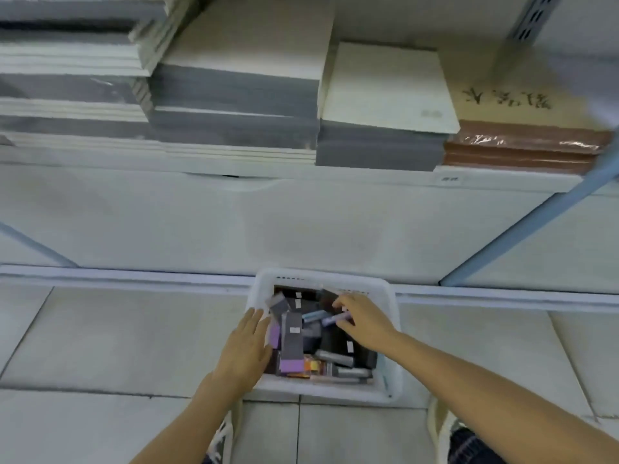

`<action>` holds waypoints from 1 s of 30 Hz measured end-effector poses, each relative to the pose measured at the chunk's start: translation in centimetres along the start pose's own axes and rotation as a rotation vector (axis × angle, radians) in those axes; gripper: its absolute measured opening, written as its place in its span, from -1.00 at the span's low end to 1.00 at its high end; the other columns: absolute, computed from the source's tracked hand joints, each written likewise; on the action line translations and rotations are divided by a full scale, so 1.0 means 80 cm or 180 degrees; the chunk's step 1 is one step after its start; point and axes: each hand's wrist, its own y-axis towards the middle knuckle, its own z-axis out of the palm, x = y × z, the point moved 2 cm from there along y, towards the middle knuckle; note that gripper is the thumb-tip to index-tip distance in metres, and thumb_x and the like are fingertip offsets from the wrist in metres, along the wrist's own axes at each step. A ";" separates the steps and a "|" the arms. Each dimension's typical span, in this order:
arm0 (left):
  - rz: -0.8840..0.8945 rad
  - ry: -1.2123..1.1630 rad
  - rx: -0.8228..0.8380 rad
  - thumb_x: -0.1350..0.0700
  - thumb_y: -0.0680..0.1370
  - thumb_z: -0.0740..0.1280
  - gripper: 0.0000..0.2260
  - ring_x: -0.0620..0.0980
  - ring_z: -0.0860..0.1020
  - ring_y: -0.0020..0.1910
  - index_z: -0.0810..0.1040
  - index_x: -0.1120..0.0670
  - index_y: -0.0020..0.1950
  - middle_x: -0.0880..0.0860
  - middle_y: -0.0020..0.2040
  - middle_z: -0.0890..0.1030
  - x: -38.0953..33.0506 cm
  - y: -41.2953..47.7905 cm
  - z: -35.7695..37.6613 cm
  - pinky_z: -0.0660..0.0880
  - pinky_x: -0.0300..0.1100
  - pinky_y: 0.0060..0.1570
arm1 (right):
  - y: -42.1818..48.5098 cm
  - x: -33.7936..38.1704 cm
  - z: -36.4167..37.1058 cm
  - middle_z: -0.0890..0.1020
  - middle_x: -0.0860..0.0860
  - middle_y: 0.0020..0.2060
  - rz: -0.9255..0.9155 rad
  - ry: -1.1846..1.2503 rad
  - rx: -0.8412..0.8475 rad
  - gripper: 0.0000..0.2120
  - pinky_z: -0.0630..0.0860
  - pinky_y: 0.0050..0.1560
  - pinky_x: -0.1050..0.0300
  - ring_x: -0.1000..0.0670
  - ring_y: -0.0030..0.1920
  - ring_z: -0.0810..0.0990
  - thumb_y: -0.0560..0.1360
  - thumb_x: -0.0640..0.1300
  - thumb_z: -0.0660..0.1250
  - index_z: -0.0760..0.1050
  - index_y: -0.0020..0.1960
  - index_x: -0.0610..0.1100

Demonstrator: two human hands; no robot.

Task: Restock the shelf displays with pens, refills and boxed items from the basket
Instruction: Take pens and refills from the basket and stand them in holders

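Reaching hand: your right hand (363, 321) is down inside the basket, fingers and thumb curled round a lilac pen (335, 319) lying across the contents near the far end.
Other hand: your left hand (246, 343) lies flat with straight fingers over the basket's left rim, grasping nothing.
Basket: white plastic basket (321, 393), standing on the floor, its far end against the base of the shelf unit.
Basket contents: a loose jumble. A long grey box (291, 343) with a lilac end lies just beside your left fingertips; black boxes (338, 343) sit under your right wrist; grey pens (338, 358) and an orange packet (313, 366) fill the near end.
Floor: pale tiled floor (117, 336) on both sides of the basket.
Shelf: the white shelf (234, 169) above carries stacks of grey and cream pads (234, 95), and at the right end a brown stack (522, 145) in shiny wrap with dark brush lettering on top.
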 end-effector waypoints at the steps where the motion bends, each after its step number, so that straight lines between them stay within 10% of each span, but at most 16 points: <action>1: 0.0013 0.0123 0.0027 0.01 0.68 0.08 -0.51 0.01 -0.09 0.58 0.04 0.07 0.58 0.03 0.60 -0.01 0.003 -0.002 0.008 -0.10 -0.16 0.52 | 0.001 -0.011 0.013 0.46 -0.06 0.26 0.0064 -0.0103 0.0032 -0.65 0.39 0.24 0.09 -0.06 0.26 0.44 0.56 -0.09 0.32 0.41 0.32 -0.09; 12: -0.0148 -0.0170 -0.0433 0.15 0.58 0.29 -0.66 0.19 0.19 0.50 0.46 0.12 0.37 0.16 0.43 0.39 -0.006 0.006 0.022 0.19 0.06 0.43 | 0.021 -0.041 0.045 0.52 -0.01 0.14 -0.0397 -0.0738 -0.0429 -0.79 0.34 0.13 0.14 -0.04 0.17 0.44 0.53 -0.09 0.36 0.52 0.14 -0.10; 15: -0.0011 -0.0436 -0.0834 0.18 0.55 0.35 -0.76 0.19 0.40 0.30 0.58 0.16 0.21 0.17 0.24 0.55 -0.019 0.009 0.018 0.36 0.05 0.23 | 0.016 -0.033 0.035 0.62 0.02 0.01 -0.0378 0.0209 -0.0259 -0.84 0.46 0.12 0.10 0.01 0.06 0.55 0.54 -0.05 0.36 0.54 0.07 -0.09; 19: -0.0207 -0.2856 -0.0152 0.03 0.62 0.26 -0.83 -0.22 0.54 0.00 0.60 0.00 0.13 -0.10 -0.01 0.64 -0.059 0.018 0.016 0.42 -0.41 -0.03 | 0.000 -0.006 0.025 0.66 0.02 -0.07 -0.0456 0.1572 0.0137 -0.87 0.58 0.05 0.09 0.05 -0.05 0.63 0.51 -0.10 0.41 0.57 0.04 -0.10; 23: -0.1002 -0.4841 0.0062 0.09 0.65 0.21 -0.77 -0.04 0.67 -0.08 0.63 0.14 -0.02 0.06 -0.12 0.71 -0.098 0.021 0.025 0.57 -0.30 -0.11 | -0.015 0.014 0.025 0.67 0.05 -0.12 -0.0621 0.2023 0.0284 -0.87 0.61 -0.05 0.16 0.10 -0.14 0.65 0.50 -0.12 0.43 0.60 0.03 -0.09; 30: -0.1559 -0.4330 -0.0167 0.09 0.66 0.18 -0.82 -0.02 0.57 -0.32 0.52 0.12 -0.03 0.05 -0.33 0.57 -0.076 0.021 0.023 0.55 -0.15 -0.18 | -0.036 -0.029 0.051 0.50 0.03 0.15 -0.0539 0.0246 0.1026 -0.43 0.49 0.13 0.11 0.04 0.13 0.49 0.43 0.25 0.40 0.39 0.30 -0.04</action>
